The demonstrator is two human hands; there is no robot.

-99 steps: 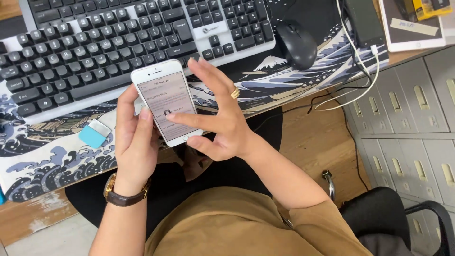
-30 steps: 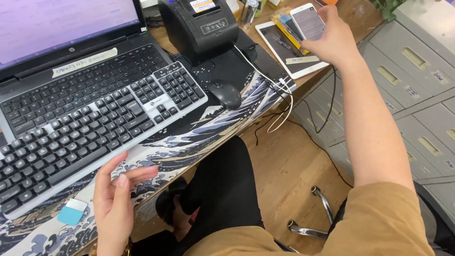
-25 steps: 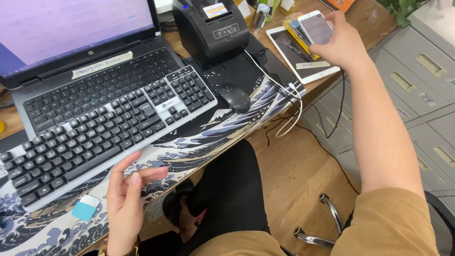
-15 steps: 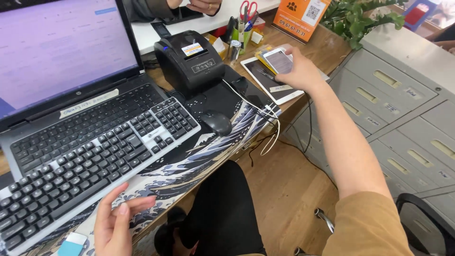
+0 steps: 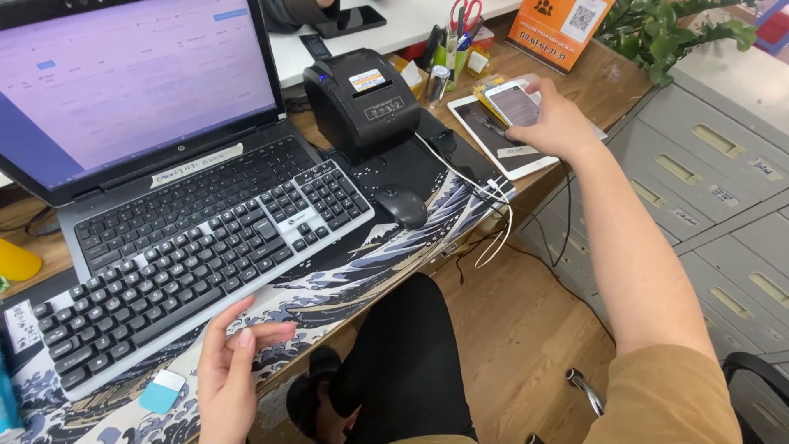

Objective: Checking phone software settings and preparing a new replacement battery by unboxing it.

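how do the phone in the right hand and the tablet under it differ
The phone is small, gripped by the right hand and raised at a tilt; the tablet is larger and lies flat on the desk. The phone's screen looks lit grey; the tablet's is dark. Both are white-framed rectangles.

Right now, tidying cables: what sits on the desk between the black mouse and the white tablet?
In the head view, white cables trail over the desk edge between the mouse and the tablet; nothing else.
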